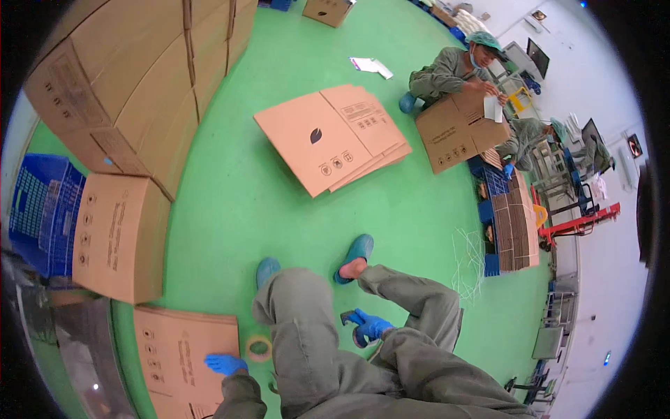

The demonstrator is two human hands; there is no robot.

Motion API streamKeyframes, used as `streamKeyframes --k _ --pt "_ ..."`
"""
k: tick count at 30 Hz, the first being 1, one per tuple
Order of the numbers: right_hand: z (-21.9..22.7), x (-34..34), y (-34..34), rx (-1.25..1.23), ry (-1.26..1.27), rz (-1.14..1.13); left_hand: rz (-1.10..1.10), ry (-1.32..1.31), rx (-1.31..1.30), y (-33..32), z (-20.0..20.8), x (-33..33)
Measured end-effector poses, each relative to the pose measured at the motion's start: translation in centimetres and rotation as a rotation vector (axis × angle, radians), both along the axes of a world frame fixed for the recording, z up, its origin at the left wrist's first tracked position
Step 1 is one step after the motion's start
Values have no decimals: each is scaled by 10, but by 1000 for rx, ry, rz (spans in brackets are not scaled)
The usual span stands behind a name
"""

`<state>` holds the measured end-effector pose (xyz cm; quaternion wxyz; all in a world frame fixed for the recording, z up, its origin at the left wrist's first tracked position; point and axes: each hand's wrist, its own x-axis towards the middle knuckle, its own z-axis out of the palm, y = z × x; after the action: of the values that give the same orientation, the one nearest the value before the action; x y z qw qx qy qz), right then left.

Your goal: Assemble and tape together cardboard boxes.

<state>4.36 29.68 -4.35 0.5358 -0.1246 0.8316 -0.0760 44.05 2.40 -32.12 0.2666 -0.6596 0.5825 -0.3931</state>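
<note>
My left hand (225, 364), in a blue glove, lies with its fingers stretched out on a flat, folded cardboard box (185, 346) at the lower left. Beside that box, a roll of tape (251, 351) rests on the green floor. My right hand (373, 325), gloved in blue too, is closed around a dark tape dispenser (360, 339) between my legs. The fingers partly hide the dispenser. Ahead of my feet, a small pile of flat cardboard boxes (307, 143) lies on the floor.
Tall stacked cartons (139, 77) stand at the left, with a closed carton (150, 241) and a blue crate (45, 209) nearby. A co-worker (447, 77) crouches behind a carton (453, 133) at the upper right. Flattened boxes (513, 230) and loose white straps (469, 265) are at the right.
</note>
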Motion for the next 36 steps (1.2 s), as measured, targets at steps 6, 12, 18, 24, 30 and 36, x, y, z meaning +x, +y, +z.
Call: streamKeyframes --k 6,12,18,24,30,36 --pt "-41 -10 35 21 -118 -52 48 449 476 13 62 -30" --pt "8 -12 -27 -24 -56 -87 -5 765 819 -14 188 -7" --pt "20 -13 -19 -98 -58 -42 -290 1046 813 -91 315 91" --pt "43 -8 2 -228 -21 -136 -722 1429 860 -116 503 69" --pt "92 -17 20 -372 11 -249 -890 1191 852 -101 648 -84" --pt "-11 -56 35 -490 344 -449 -1405 1429 965 -52 743 -223"
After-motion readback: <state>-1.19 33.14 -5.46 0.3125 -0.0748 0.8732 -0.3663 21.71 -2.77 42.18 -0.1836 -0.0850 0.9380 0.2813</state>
